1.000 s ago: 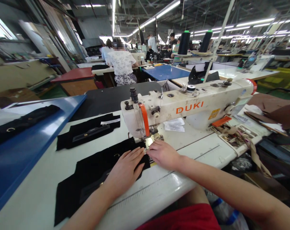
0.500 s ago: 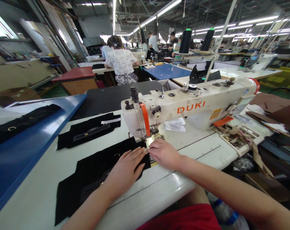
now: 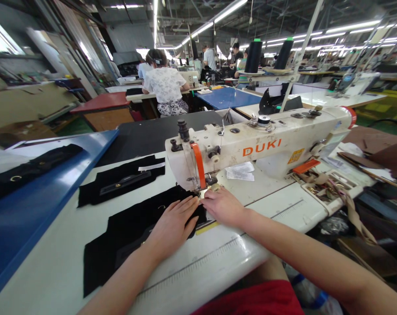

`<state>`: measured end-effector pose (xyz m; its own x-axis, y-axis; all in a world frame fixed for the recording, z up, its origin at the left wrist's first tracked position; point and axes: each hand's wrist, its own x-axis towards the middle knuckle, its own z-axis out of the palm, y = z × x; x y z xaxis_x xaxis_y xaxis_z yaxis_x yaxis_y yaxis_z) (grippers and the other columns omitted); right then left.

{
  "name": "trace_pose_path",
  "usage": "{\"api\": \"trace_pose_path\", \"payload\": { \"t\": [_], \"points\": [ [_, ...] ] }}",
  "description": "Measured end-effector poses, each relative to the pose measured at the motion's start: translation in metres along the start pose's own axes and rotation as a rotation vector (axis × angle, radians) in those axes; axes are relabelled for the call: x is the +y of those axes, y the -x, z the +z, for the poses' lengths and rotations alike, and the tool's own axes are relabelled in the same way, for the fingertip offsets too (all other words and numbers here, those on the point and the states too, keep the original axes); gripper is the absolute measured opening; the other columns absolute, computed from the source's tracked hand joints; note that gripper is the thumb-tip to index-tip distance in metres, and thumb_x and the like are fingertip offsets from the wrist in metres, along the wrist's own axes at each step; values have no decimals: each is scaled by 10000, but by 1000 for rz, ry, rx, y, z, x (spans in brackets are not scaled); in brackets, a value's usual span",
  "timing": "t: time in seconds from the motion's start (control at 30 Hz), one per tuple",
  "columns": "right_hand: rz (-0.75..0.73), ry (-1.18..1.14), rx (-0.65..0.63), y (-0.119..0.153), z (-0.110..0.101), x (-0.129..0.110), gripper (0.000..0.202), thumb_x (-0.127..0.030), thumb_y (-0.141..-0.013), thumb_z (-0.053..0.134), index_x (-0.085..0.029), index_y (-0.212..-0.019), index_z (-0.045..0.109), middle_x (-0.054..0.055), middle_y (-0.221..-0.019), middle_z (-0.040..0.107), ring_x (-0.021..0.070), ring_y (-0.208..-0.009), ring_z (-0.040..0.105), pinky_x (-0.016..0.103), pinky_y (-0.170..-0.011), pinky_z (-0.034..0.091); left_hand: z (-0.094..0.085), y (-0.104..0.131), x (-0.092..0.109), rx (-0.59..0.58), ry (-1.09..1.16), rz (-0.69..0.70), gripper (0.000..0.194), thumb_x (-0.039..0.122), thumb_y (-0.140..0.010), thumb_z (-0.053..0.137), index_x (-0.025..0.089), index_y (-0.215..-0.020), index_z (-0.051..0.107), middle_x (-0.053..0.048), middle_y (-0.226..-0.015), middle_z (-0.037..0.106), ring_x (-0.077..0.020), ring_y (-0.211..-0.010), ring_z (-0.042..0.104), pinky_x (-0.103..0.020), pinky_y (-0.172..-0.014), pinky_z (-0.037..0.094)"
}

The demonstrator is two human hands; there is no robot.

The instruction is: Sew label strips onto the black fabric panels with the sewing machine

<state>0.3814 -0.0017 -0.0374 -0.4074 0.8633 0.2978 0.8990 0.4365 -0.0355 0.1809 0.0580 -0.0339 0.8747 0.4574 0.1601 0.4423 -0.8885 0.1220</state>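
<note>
My left hand [image 3: 173, 223] lies flat on a black fabric piece [image 3: 129, 232], fingers stretched out toward the needle of a white sewing machine [image 3: 224, 144]. The fabric has a metal ring and a darker strip, partly covered by my left hand and wrist. Close beside the presser foot [image 3: 203, 192], my right hand [image 3: 223, 205] has its fingers bent down and closed at the fabric's right end. Its fingertips touch the area near my left fingertips, and what lies directly beneath them is hidden. Farther back on the table rests another black fabric piece [image 3: 122, 179] bearing a white strip [image 3: 151, 166].
White labels [image 3: 240, 170] lie behind the needle area. A parts tray [image 3: 332, 188] with straps sits at the right. At left, a blue board [image 3: 54, 192] carries more black fabric [image 3: 37, 164]. A co-worker [image 3: 165, 83] sits ahead, and black thread cones [image 3: 254, 57] stand beyond the machine.
The black fabric piece has slid a little to the right and away from me, under the machine head. My left hand has moved slightly with it; my right hand stays by the presser foot.
</note>
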Motion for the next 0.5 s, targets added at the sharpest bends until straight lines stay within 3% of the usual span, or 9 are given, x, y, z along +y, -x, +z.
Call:
{"api": "trace_pose_path", "payload": {
  "t": [0.5],
  "points": [
    [25, 14, 34, -3, 4, -2, 186, -178, -958, 485, -139, -878, 648, 74, -880, 611, 207, -887, 529, 356, -818, 386, 0, -3, -7, 15, -2, 41, 435, 351, -967, 391, 198, -1358, 505, -85, -1388, 532, -218, -1297, 477, -435, -1072, 392]
  ]
}}
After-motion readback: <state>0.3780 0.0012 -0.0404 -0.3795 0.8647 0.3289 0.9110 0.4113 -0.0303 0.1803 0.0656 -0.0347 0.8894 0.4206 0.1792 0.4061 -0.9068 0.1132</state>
